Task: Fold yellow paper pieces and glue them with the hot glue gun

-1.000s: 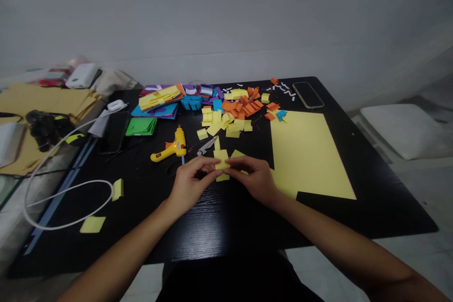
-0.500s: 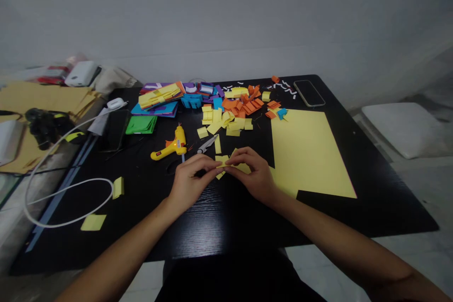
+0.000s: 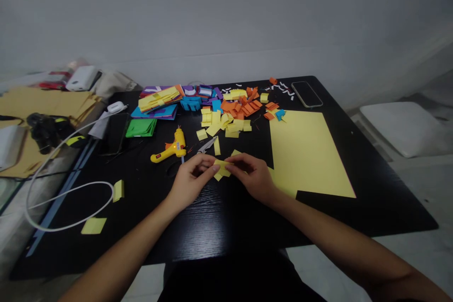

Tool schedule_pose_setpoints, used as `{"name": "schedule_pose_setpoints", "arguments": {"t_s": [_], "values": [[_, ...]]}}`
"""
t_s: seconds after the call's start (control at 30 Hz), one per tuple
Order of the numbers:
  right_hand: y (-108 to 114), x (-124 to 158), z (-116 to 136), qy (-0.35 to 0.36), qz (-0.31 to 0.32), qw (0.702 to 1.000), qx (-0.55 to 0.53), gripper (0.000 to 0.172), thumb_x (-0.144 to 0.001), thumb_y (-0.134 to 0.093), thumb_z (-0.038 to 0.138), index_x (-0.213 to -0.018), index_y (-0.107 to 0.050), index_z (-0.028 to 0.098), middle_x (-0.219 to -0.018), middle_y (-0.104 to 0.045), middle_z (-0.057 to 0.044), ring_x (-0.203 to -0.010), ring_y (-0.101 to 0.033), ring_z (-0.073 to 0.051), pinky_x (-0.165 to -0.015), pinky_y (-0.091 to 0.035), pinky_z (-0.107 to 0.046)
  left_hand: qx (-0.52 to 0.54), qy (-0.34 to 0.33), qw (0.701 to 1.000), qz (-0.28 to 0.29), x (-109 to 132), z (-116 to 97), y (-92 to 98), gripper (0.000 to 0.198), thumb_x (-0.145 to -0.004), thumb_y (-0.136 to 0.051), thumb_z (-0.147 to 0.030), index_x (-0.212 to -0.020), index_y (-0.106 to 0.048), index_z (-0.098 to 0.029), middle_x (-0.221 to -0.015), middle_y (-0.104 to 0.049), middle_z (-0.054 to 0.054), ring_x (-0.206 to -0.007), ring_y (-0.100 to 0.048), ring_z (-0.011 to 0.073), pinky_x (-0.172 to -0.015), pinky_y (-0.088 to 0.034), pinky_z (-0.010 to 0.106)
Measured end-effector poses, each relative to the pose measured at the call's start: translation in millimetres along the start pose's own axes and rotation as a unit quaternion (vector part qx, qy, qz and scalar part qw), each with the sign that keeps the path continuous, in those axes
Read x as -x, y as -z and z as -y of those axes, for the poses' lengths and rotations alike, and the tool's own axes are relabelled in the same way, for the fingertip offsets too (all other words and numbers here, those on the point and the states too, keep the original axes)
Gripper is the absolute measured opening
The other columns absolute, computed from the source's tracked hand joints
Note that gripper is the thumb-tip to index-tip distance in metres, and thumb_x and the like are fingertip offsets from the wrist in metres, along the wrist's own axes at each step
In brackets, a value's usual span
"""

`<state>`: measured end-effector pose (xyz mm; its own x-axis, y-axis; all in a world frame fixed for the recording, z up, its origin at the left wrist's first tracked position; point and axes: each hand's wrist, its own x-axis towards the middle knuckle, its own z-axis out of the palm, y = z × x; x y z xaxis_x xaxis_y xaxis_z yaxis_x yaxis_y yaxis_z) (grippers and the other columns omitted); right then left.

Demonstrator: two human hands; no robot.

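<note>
A small yellow paper piece [image 3: 222, 168] is pinched between both my hands just above the black table [image 3: 219, 226]. My left hand [image 3: 190, 179] grips its left side with curled fingers. My right hand [image 3: 252, 177] holds its right side between thumb and fingertips. Scissors [image 3: 207, 146] and a yellow glue gun [image 3: 170, 147] lie just beyond my hands. A large yellow sheet [image 3: 307, 153] with a cut corner lies to the right of my right hand.
Folded yellow pieces [image 3: 223, 123] and orange pieces [image 3: 245, 104] are heaped at the back, beside stacked coloured sheets [image 3: 158, 102] and green paper [image 3: 141, 127]. A phone [image 3: 306, 94] lies far right. A white cable [image 3: 67, 198] loops at left near two loose yellow squares [image 3: 94, 225].
The yellow piece has been folded smaller between my fingers and has sunk a little lower. Both hands have stayed in nearly the same place.
</note>
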<state>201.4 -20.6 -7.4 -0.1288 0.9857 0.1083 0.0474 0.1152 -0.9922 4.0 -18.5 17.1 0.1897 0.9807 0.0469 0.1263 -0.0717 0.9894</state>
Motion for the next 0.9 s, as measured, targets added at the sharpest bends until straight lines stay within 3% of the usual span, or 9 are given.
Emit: {"name": "schedule_pose_setpoints", "arguments": {"t_s": [0.13, 0.3, 0.53, 0.9], "values": [[-0.5, 1.2, 2.1, 0.002, 0.004, 1.0, 0.005, 0.016, -0.086, -0.08, 0.036, -0.097, -0.08, 0.024, -0.091, -0.081, -0.003, -0.081, -0.075, -0.018, -0.075, -0.062, -0.03, -0.041, -0.003, 0.999, 0.008, 1.3, 2.2, 0.3, 0.022, -0.089, -0.075, -0.039, -0.088, -0.076, -0.017, -0.068, -0.068, 0.0, -0.06, -0.062, 0.0118, -0.058, -0.053, 0.022], [-1.1, 2.2, 3.8, -0.03, 0.021, 0.998, -0.044, 0.032, -0.076, -0.087, 0.039, -0.102, -0.077, 0.023, -0.089, -0.079, -0.003, -0.081, -0.077, -0.018, -0.077, -0.065, -0.032, -0.004, 0.017, 1.0, -0.011, 1.1, 5.6, 1.5, 0.028, -0.089, -0.075, -0.044, -0.084, -0.073, -0.017, -0.069, -0.07, 0.001, -0.057, -0.065, 0.0125, -0.057, -0.057, 0.023], [-1.4, 0.6, 4.5, -0.079, 0.012, 0.993, -0.087, 0.027, -0.076, -0.087, 0.042, -0.084, -0.074, 0.02, -0.074, -0.077, -0.002, -0.064, -0.076, -0.018, -0.065, -0.063, -0.029, -0.019, 0.012, 1.0, -0.017, 2.8, 1.2, 0.1, 0.025, -0.09, -0.074, -0.041, -0.083, -0.071, -0.016, -0.064, -0.068, 0.0, -0.055, -0.064, 0.0116, -0.055, -0.053, 0.021], [1.2, -0.9, 6.0, -0.065, 0.025, 0.995, -0.07, 0.027, -0.08, -0.083, 0.048, -0.086, -0.076, 0.022, -0.079, -0.077, -0.002, -0.069, -0.075, -0.018, -0.068, -0.063, -0.031, -0.069, -0.028, 0.997, 0.011, 5.3, -3.6, -0.6, 0.021, -0.094, -0.067, -0.036, -0.088, -0.073, -0.017, -0.064, -0.065, 0.0, -0.057, -0.061, 0.0115, -0.055, -0.047, 0.02]]}}
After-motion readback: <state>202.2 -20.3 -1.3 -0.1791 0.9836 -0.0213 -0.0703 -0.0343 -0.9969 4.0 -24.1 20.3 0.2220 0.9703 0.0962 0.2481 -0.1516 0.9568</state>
